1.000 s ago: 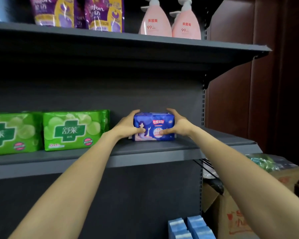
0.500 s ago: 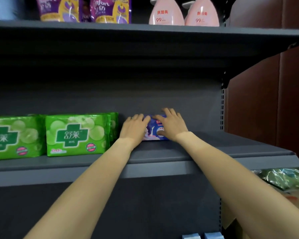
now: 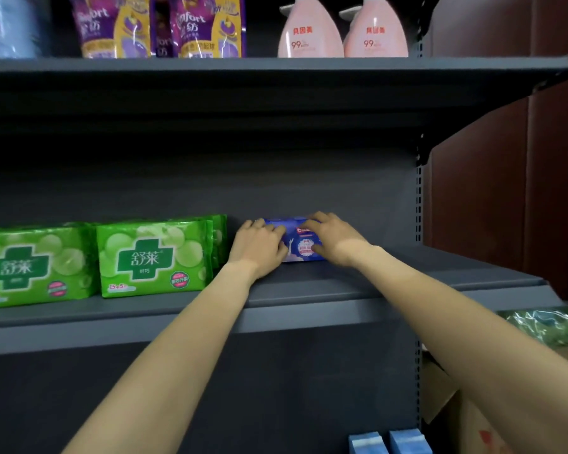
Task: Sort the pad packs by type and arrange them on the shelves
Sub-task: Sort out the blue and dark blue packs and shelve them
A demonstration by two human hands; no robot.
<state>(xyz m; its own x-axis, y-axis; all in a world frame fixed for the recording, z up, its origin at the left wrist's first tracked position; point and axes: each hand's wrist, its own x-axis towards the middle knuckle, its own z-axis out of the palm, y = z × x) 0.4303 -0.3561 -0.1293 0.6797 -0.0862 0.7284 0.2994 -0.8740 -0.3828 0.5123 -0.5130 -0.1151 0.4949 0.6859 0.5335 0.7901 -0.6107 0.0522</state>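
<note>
Middle shelf, left to right: two green pad packs stood upright, front-facing, side by side. Just beside them, one blue pad pack stood upright near the back panel. The blue pack is held from both ends: left hand with fingers curled over its left edge, right hand curled over its top right. Upper shelf: purple pouches, pink bottles.

Place: a shop aisle
Fixture: dark grey metal shelving with slotted uprights, goods faced outward
Middle shelf: rows of matching green plastic pad packs
Top shelf: purple and yellow softener pouches; two pale pink pump bottles
Restocking: open brown cardboard carton beside the shelving
</note>
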